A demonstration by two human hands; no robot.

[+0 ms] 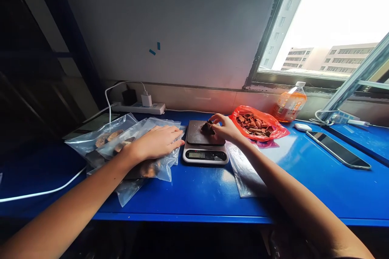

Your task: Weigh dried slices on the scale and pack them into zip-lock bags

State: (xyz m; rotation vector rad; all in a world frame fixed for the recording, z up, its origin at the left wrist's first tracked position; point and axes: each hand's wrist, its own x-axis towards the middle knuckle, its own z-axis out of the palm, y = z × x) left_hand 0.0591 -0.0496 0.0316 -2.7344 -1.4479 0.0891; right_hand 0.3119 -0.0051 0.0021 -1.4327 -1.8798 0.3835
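Observation:
In the head view my left hand (160, 142) lies flat, fingers stretched out, over a pile of clear plastic bags (165, 172). Brown dried pieces (114, 134) show inside these bags. A digital kitchen scale (205, 156) with a dark plate stands between my hands; the digits on its display are too small to read. Over the plate my right hand (225, 127) has its fingers closed on dark brown dried pieces (207, 128). Whether those pieces rest on the plate or are lifted, I cannot tell. My right fingertips are partly hidden.
Right of the scale lies a red plastic bag (284, 131) full of brown dried pieces, with a flat clear bag (244, 174) in front. Further right are an orange drink bottle (291, 103), a white case (303, 127) and a phone (338, 149). A power strip (156, 108) runs along the wall.

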